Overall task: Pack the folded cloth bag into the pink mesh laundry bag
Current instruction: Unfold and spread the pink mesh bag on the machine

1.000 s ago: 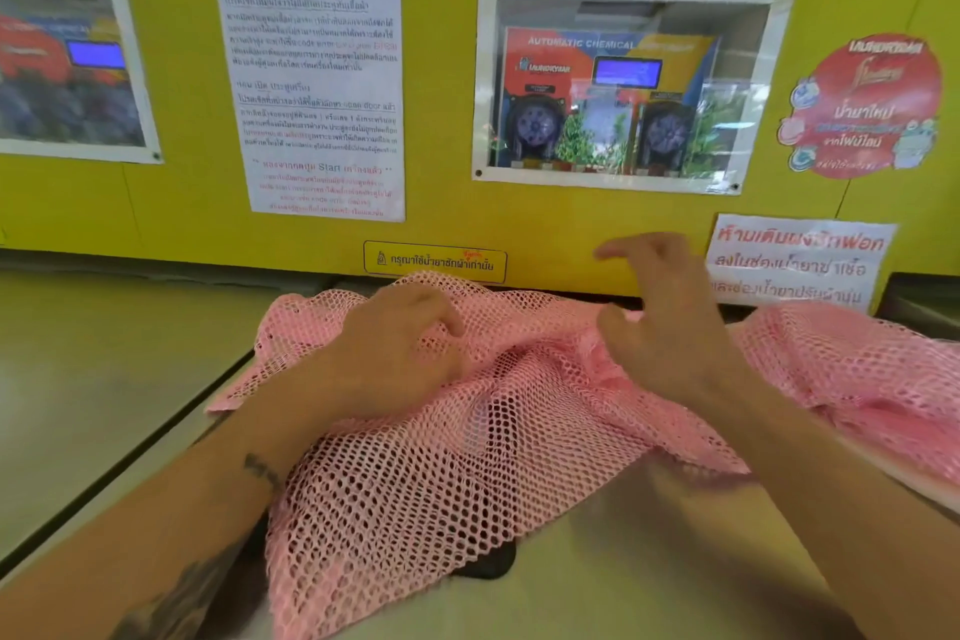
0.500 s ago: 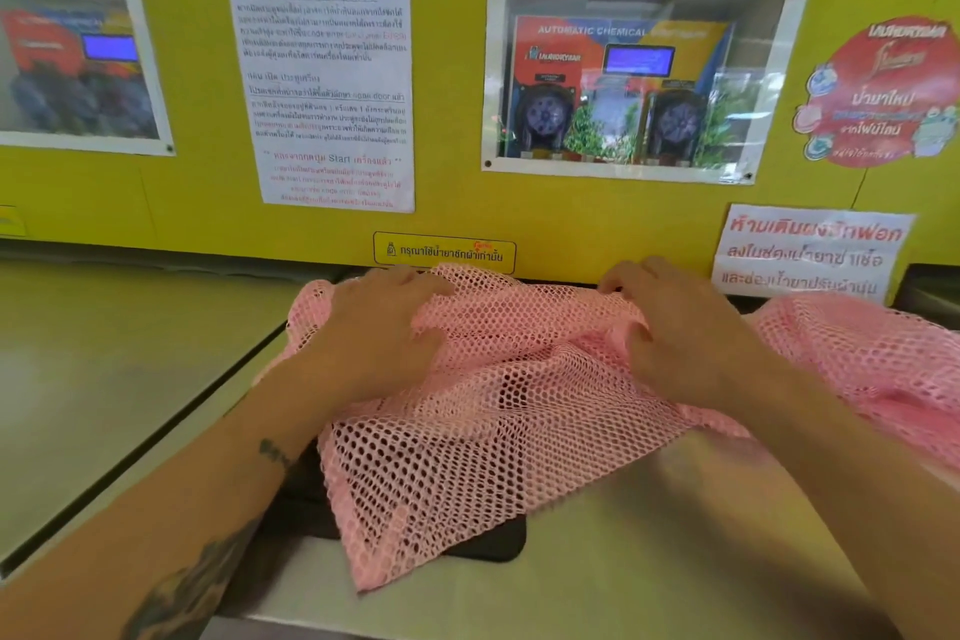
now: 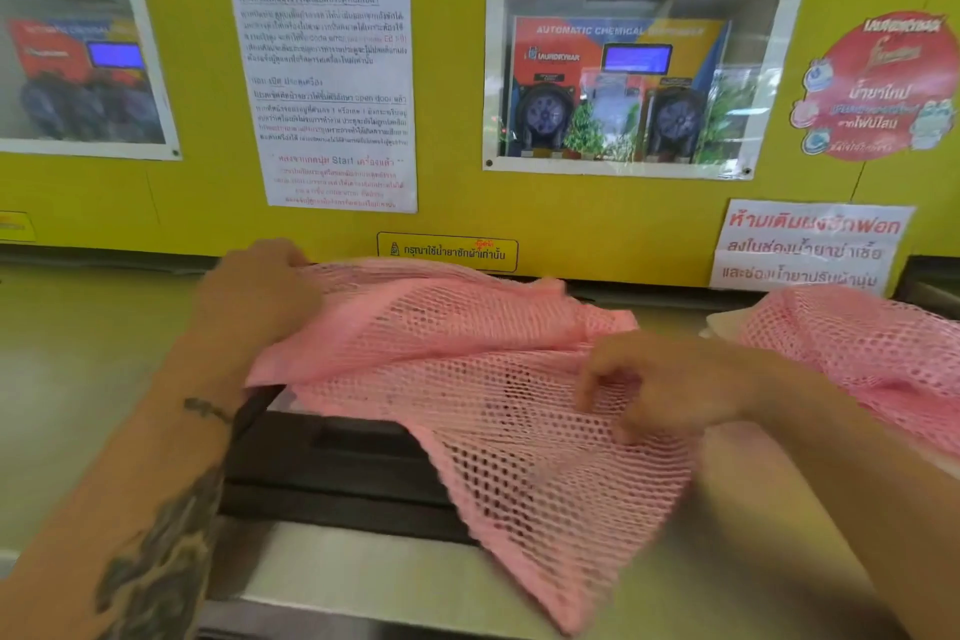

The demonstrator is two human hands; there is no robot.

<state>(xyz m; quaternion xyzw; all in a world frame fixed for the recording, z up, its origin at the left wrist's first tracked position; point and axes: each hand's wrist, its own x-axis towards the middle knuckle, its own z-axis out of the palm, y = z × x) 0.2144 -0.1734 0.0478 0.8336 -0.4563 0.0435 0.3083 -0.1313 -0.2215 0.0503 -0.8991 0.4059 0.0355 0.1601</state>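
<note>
A: Starting at the left; left hand (image 3: 258,294) closed over the far left edge of the pink mesh bag (image 3: 498,411), fingers curled down into the netting, gripping it; higher and further back than half a second ago, peeling the upper layer up off the lower one.

B: Moving to the middle; more dark surface (image 3: 332,463) bared beneath the lifted edge than before; flat, black, with a slot-like mark; folded cloth bag or part of the machine top, cannot tell from here.

A: So where the cloth bag sits, not settled; no sign of it inside the mesh, at any rate.

B: On to the right; right hand (image 3: 670,390) lower and nearer than a moment ago; fingers bent, tips pinching or pressing the top layer of netting close to the middle; half closed, a light hold at most rather than a fist.

A: Further right, another heap of pink mesh (image 3: 857,353) on the metal counter (image 3: 363,572) below the white warning sign (image 3: 810,244); same bag or a second one, hard to say.

B: Meaning for the job, by the look of it: hunting for the mouth; layers parting on the left, opening not yet wide.

A: Packing itself not yet begun; next, probably a wider spread between both hands; risk of fingers snagging in the holes.
</note>
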